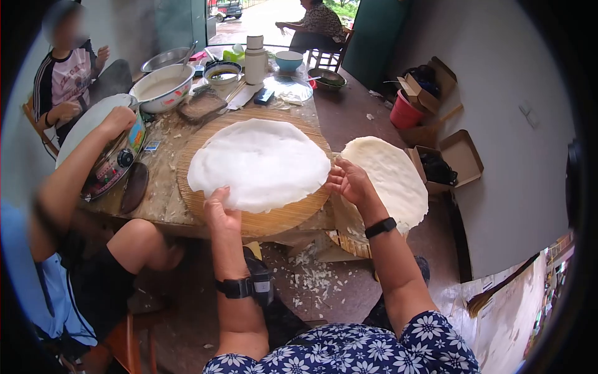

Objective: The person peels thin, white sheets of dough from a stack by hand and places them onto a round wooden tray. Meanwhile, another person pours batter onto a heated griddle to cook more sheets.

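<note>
A thin, round white pancake (258,163) lies over the round bamboo mat (271,222) on the table in front of me. My left hand (222,212) pinches its near edge, thumb on top. At its right edge, my right hand (350,181) has its fingers curled and closed on the rim. To the right, beside and partly behind my right forearm, a thicker-looking stack of cream-coloured pancakes (389,181) rests on another bamboo mat (352,244), lower than the first.
At left, a co-worker's hand (118,121) holds a pale sheet (93,128) over a round electric griddle (115,165). A batter basin (163,90), a thermos (254,59) and a blue bowl (288,60) stand behind. White scraps (311,274) litter the floor. Two other people sit farther off.
</note>
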Tool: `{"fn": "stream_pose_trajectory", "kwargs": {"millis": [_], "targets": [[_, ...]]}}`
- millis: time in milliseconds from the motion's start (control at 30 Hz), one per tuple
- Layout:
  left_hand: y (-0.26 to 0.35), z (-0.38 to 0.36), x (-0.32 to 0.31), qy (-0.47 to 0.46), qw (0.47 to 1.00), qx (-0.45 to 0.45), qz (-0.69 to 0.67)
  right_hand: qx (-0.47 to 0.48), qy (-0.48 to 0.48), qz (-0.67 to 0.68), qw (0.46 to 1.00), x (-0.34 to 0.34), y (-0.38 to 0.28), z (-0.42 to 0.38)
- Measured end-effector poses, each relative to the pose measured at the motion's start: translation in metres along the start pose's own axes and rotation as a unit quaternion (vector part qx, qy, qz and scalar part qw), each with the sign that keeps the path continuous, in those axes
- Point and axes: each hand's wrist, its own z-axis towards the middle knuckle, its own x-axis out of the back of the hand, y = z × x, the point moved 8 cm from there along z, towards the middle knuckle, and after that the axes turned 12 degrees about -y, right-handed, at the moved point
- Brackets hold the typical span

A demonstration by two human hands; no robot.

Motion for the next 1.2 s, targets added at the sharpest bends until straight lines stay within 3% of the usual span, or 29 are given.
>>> {"fn": "stream_pose_trajectory", "kwargs": {"millis": [67, 133, 233, 333, 567, 767, 833, 867, 933, 1067, 1133, 1200], "targets": [[0.003, -0.002, 0.003, 0.014, 0.999, -0.007, 0.028, 0.010, 0.004, 0.026, 1.000, -0.004, 0.000, 0.011], [0.021, -0.016, -0.004, 0.056, 0.990, -0.077, 0.106, 0.002, 0.030, 0.023, 0.999, 0.004, 0.007, 0.027], [0.028, -0.007, 0.013, 0.057, 0.988, -0.111, 0.091, 0.011, -0.011, -0.006, 1.000, 0.005, 0.013, 0.047], [0.027, 0.007, 0.031, 0.046, 0.990, -0.114, 0.070, 0.042, -0.073, 0.013, 0.996, -0.011, 0.010, 0.049], [-0.006, 0.000, -0.011, -0.004, 0.993, -0.064, 0.098, 0.097, -0.035, 0.022, 0.994, 0.016, -0.023, 0.025], [-0.100, -0.006, -0.096, -0.176, 0.983, 0.010, 0.044, 0.242, 0.015, -0.022, 0.970, 0.066, -0.120, -0.081], [-0.150, -0.019, -0.128, -0.226, 0.967, 0.111, 0.031, 0.292, 0.052, 0.000, 0.955, 0.101, -0.131, -0.126], [-0.167, -0.024, -0.134, -0.225, 0.967, 0.112, 0.027, 0.294, 0.083, 0.023, 0.952, 0.120, -0.129, -0.146], [-0.221, -0.034, -0.148, -0.276, 0.933, 0.218, -0.071, 0.295, 0.117, 0.051, 0.947, 0.164, -0.112, -0.169], [-0.287, -0.041, -0.123, -0.257, 0.927, 0.271, -0.044, 0.228, 0.208, 0.096, 0.946, 0.232, -0.056, -0.185], [-0.300, -0.045, -0.104, -0.203, 0.928, 0.298, 0.099, 0.198, 0.226, 0.103, 0.948, 0.242, -0.037, -0.185], [-0.301, -0.047, -0.097, -0.182, 0.926, 0.294, 0.153, 0.169, 0.248, 0.105, 0.948, 0.249, -0.024, -0.184]]}}
